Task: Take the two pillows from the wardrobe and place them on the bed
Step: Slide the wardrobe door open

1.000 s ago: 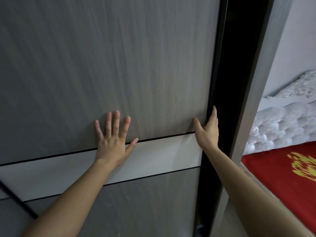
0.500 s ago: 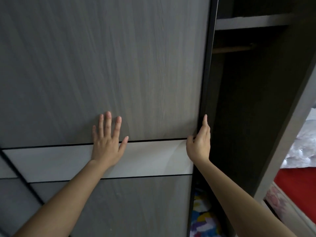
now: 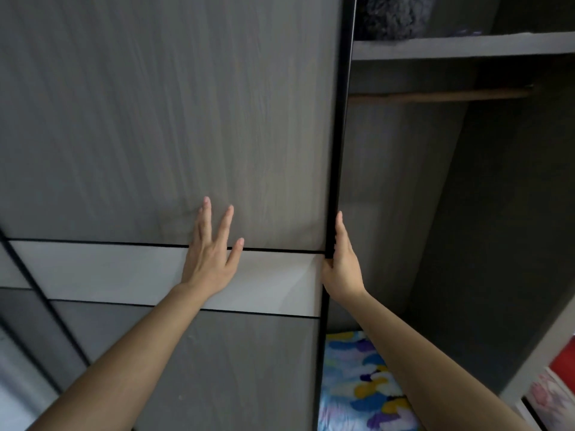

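Note:
A grey wood-grain sliding wardrobe door (image 3: pixel 155 135) with a white band fills the left of the view. My left hand (image 3: pixel 211 256) lies flat on the door with fingers spread. My right hand (image 3: pixel 340 262) grips the door's black right edge (image 3: pixel 340 119). To the right the wardrobe (image 3: pixel 451 213) stands open and dark inside. At its bottom lies a pillow (image 3: pixel 361 387) with a blue, yellow and purple pattern, partly hidden by my right forearm. A sliver of the red bed (image 3: pixel 564 357) shows at the far right.
Inside the wardrobe a grey shelf (image 3: pixel 460 46) carries a dark fuzzy bundle (image 3: pixel 392 15), with a wooden hanging rail (image 3: pixel 435 95) below it. A second door panel (image 3: pixel 28 321) overlaps at the lower left. The wardrobe's pale side panel (image 3: pixel 538 359) separates it from the bed.
The door has slid left under both hands, widening the opening. The shelf, the rail and the patterned pillow have come into view, and most of the bed has left the frame.

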Demonstrator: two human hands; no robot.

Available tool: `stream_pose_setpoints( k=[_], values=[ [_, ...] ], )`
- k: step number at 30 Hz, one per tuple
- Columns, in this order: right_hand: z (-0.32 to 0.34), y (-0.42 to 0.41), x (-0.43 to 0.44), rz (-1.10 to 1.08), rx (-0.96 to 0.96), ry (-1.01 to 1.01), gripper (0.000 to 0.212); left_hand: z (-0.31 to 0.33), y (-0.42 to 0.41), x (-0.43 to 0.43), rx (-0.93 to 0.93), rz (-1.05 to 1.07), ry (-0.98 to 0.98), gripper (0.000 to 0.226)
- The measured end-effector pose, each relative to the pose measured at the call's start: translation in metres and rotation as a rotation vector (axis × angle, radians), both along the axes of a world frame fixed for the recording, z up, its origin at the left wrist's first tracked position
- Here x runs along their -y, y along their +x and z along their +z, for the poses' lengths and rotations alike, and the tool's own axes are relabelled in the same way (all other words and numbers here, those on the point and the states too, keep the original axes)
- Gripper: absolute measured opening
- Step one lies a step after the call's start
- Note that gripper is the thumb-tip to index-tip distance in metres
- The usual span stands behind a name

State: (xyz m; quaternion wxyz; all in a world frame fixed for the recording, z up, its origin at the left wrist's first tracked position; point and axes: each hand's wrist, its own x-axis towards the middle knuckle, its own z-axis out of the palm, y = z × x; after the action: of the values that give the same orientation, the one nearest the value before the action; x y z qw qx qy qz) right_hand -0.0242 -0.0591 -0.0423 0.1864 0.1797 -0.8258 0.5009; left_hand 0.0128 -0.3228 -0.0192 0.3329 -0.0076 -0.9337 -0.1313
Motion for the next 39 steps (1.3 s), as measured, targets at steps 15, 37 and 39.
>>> stream_pose_setpoints(
  k=[15,37,39],
  values=[
    [0.008,0.005,0.125,0.234,0.101,0.111,0.107,-0.004,0.008,0.088,0.218,0.125,0.026,0.082],
    [-0.001,0.017,0.112,0.093,-0.079,0.644,0.074,-0.023,0.026,0.093,0.089,-0.013,-0.177,0.059],
    [-0.023,0.022,0.074,0.016,-0.04,0.737,0.071,-0.042,0.026,0.06,0.047,-0.124,-0.233,0.058]
  ],
)
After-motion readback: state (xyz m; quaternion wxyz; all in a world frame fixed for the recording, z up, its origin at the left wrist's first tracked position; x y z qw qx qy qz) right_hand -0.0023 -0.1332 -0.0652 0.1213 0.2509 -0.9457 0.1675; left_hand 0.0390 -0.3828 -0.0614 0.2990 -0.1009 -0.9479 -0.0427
